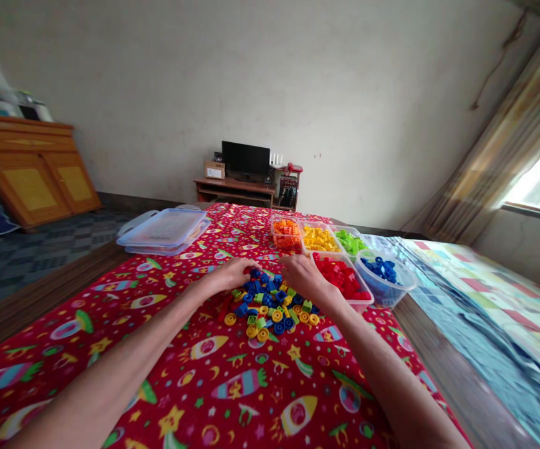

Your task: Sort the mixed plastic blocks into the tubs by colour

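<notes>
A mixed pile of plastic building blocks (270, 302), in blue, yellow, green and a little red, lies loose on the red cloth (195, 386). At its far left edge is my left hand (236, 272), fingers curled in beside the blue blocks; what they grip is too small to make out. My right hand (300, 273) is over the far right side of the pile, back of the hand up and fingers bent inward. Whatever sits in those fingers is hidden. Just right of it stands a clear tub of red blocks (340, 279), partly behind my wrist.
More clear tubs hold orange blocks (287, 234), yellow blocks (319, 239), green blocks (350, 242) and blue blocks (380, 269). Stacked clear lids (164, 229) lie at the left. Beyond the table are a monitor (245, 160) and a wooden cabinet (36, 171); a bed (485, 312) is on the right.
</notes>
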